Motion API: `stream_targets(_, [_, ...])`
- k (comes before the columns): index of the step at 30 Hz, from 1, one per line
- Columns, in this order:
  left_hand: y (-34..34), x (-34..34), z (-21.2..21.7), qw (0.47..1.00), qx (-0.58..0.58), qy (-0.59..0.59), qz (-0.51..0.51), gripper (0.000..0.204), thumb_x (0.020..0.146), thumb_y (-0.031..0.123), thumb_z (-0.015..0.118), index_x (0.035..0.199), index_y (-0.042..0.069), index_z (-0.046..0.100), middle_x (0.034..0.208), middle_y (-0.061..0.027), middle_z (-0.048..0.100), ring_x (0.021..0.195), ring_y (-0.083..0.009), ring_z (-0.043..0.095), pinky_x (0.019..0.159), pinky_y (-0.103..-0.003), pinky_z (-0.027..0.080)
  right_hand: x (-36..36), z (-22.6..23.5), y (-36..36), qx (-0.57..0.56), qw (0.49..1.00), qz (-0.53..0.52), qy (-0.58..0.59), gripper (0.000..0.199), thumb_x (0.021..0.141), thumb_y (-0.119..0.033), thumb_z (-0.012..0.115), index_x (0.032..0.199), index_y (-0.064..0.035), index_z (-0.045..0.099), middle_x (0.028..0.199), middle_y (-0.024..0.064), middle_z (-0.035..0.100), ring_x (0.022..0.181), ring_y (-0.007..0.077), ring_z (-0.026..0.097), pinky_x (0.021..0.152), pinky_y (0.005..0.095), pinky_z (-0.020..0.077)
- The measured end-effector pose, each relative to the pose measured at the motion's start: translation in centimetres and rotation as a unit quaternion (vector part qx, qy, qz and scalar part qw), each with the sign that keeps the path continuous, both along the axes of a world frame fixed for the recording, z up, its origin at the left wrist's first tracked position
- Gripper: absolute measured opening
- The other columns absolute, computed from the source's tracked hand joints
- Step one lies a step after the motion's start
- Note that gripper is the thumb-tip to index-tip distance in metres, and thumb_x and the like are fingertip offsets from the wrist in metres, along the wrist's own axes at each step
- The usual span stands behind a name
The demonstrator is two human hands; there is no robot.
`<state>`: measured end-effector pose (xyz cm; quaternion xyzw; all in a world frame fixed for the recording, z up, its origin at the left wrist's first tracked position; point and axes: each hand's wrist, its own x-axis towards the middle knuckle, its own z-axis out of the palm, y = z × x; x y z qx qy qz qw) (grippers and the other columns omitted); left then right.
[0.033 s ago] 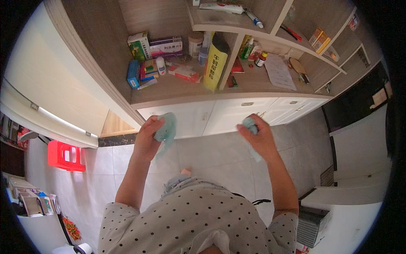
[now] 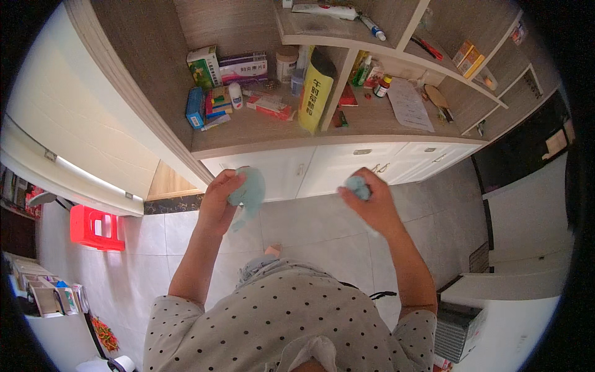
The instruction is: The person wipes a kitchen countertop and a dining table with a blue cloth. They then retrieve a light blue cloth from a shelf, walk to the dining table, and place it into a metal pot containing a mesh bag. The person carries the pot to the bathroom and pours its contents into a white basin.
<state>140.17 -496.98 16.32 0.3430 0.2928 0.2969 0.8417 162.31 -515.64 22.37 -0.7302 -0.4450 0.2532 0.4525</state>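
Out from the shelf's (image 2: pixel 260 144) front edge, the left hand (image 2: pixel 217 197) pinches a blue cloth (image 2: pixel 251 187) at one side, apparently so it hangs loose, while the right hand (image 2: pixel 379 206), curled closed, holds a blue wad (image 2: pixel 357 187) compactly.

A head-worn fisheye looks down toward the cabinet (image 2: pixel 338 166).

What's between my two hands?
In the head view, pale blue-green material in the left hand juts into the gap; otherwise bare, with white cabinet doors and grey floor behind.
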Motion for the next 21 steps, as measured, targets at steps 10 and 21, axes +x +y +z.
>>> stream_targets(10, [-3.5, 2.6, 1.8, 0.995, 0.075, -0.042, -0.052, 0.018, 0.09, 0.015, 0.054, 0.105, 0.006, 0.055, 0.101, -0.0062, 0.058, 0.092, -0.0147, 0.056, 0.077, -0.027, 0.047, -6.0, -2.4, 5.3, -0.003, 0.99, 0.064, -0.129, 0.038, 0.079, -0.026, 0.068, 0.101, 0.0001, 0.051, 0.084, 0.0104, 0.061, 0.068, 0.0254, 0.059, 0.063, 0.0334, 0.0481])
stream_targets(21, [-2.5, 0.0, 1.1, 0.943, 0.255, -0.087, -0.197, 0.013, 0.086, 0.004, 0.059, 0.097, 0.004, 0.053, 0.083, 0.0014, 0.056, 0.077, -0.0044, 0.053, 0.07, -0.02, 0.044, -2.3, 5.4, 4.3, -0.029, 0.905, 0.101, 0.413, 0.018, 0.09, -0.018, 0.049, 0.092, -0.0009, 0.051, 0.059, 0.0006, 0.047, 0.039, 0.006, 0.033, 0.038, 0.0217, 0.0238])
